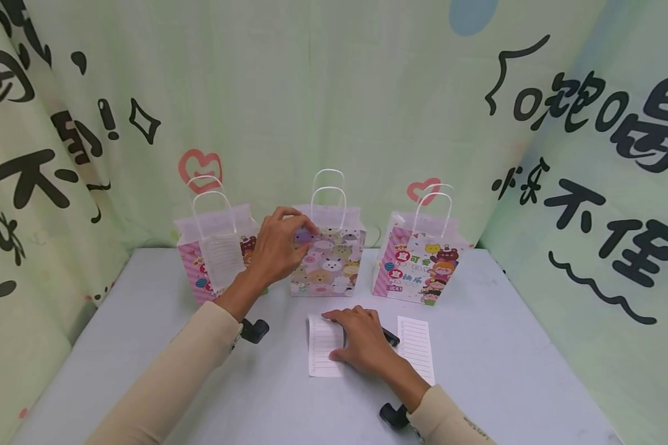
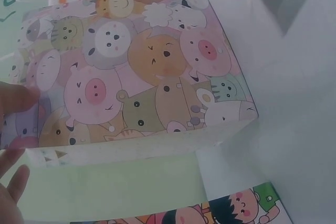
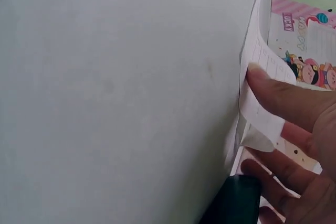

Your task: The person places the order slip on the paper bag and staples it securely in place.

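My left hand (image 1: 281, 244) is at the upper left edge of the middle paper gift bag (image 1: 331, 266), printed with cartoon animals. Thumb and finger grip that edge, as the left wrist view shows with a finger (image 2: 18, 98) over the printed front. Lower down, my right hand (image 1: 363, 340) pinches a white lined slip of paper (image 1: 324, 352). The slip (image 3: 262, 95) bends up under the thumb in the right wrist view, with the other fingers behind it. A dark object (image 1: 391, 337) pokes out beyond the right hand, mostly hidden by it.
A second lined slip (image 1: 414, 346) lies right of the right hand. At the left, a gift bag (image 1: 189, 262) carries a lined slip (image 1: 222, 262) on its front. Another gift bag (image 1: 417, 266) stands at the right. White handles rise from all three, with a curtain (image 1: 312, 93) behind.
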A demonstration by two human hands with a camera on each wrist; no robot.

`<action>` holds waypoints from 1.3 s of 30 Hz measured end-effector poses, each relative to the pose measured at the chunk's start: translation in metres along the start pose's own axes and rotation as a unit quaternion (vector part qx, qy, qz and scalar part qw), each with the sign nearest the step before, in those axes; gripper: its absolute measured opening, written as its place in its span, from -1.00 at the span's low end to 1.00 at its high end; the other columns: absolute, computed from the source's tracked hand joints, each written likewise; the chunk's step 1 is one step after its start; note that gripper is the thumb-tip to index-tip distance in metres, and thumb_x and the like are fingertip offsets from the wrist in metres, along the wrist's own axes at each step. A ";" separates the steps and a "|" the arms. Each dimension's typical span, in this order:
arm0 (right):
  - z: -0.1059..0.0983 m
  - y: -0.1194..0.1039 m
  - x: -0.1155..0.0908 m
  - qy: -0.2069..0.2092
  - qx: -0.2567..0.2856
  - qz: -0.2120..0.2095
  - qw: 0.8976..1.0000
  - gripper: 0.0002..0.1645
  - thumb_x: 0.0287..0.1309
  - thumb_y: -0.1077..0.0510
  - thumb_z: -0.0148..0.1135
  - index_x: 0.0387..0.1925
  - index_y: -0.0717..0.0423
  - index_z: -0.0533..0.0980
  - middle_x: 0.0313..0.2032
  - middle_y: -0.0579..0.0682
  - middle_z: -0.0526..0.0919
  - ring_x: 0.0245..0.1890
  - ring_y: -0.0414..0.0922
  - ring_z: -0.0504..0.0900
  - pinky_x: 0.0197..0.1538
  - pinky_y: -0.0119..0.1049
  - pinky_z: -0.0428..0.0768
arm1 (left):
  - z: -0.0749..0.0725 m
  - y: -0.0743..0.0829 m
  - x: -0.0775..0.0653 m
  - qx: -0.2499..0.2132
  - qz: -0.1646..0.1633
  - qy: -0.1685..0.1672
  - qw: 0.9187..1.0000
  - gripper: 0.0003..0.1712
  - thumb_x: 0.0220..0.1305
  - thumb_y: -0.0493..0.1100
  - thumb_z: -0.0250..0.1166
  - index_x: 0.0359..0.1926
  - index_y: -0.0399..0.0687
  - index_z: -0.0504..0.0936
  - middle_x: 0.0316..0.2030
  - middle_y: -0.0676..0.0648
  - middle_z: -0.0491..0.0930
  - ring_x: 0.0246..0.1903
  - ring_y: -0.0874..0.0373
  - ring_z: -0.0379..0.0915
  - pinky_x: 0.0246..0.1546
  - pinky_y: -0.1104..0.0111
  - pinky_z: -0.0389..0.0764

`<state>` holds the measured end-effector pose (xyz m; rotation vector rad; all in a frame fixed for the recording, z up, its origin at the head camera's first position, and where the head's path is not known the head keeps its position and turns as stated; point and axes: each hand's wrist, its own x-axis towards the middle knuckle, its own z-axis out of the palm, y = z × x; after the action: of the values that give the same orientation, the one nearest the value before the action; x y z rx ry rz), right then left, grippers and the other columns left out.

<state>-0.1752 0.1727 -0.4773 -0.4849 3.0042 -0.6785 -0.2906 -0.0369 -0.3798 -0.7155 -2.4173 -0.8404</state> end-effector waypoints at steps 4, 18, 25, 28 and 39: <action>0.001 0.001 0.001 0.019 0.057 0.008 0.998 -0.20 0.01 0.22 0.68 0.31 -0.17 0.60 0.23 -0.01 0.67 -0.05 -0.10 0.57 0.27 0.06 0.35 | -0.001 0.000 0.001 -0.004 0.001 -0.002 1.000 -0.77 0.25 -0.21 0.55 -0.07 -0.02 0.78 0.02 -0.09 0.79 0.31 -0.08 0.45 0.33 -0.04 0.47; -0.009 0.005 0.004 0.091 0.178 0.038 0.979 -0.61 0.15 0.42 0.49 -0.15 -0.13 0.82 0.05 -0.12 0.78 -0.17 -0.21 0.67 -0.02 -0.26 0.75 | -0.003 0.001 0.002 -0.004 -0.006 -0.014 1.000 -0.76 0.26 -0.20 0.54 -0.05 -0.01 0.78 0.02 -0.09 0.79 0.33 -0.07 0.44 0.39 -0.07 0.45; -0.018 0.000 0.011 0.117 0.210 0.050 0.969 -0.64 0.19 0.38 0.49 -0.16 -0.17 0.84 -0.11 -0.20 0.84 -0.04 -0.13 0.71 0.10 -0.03 0.75 | -0.005 0.001 0.001 -0.010 -0.002 -0.015 1.000 -0.77 0.28 -0.20 0.52 -0.05 0.00 0.79 0.05 -0.09 0.79 0.32 -0.07 0.44 0.37 -0.05 0.47; -0.023 -0.002 0.015 0.133 0.224 0.047 0.964 -0.66 0.19 0.37 0.49 -0.17 -0.15 0.84 -0.13 -0.18 0.84 -0.06 -0.11 0.70 0.12 0.07 0.73 | -0.005 0.001 0.000 -0.011 0.001 -0.017 1.000 -0.78 0.28 -0.21 0.52 -0.05 -0.02 0.79 0.03 -0.10 0.79 0.32 -0.08 0.44 0.36 -0.06 0.47; -0.045 -0.007 0.036 0.191 0.241 0.011 0.952 -0.68 0.24 0.37 0.45 -0.10 -0.08 0.83 -0.05 -0.10 0.84 -0.12 -0.11 0.70 0.07 -0.01 0.72 | -0.005 0.000 -0.001 -0.015 -0.007 -0.018 1.000 -0.83 0.28 -0.19 0.46 -0.10 -0.01 0.78 0.02 -0.09 0.78 0.33 -0.08 0.44 0.35 -0.08 0.47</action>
<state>-0.2114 0.1739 -0.4323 -0.3211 2.9861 -1.6116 -0.2886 -0.0402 -0.3770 -0.7328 -2.4490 -0.8773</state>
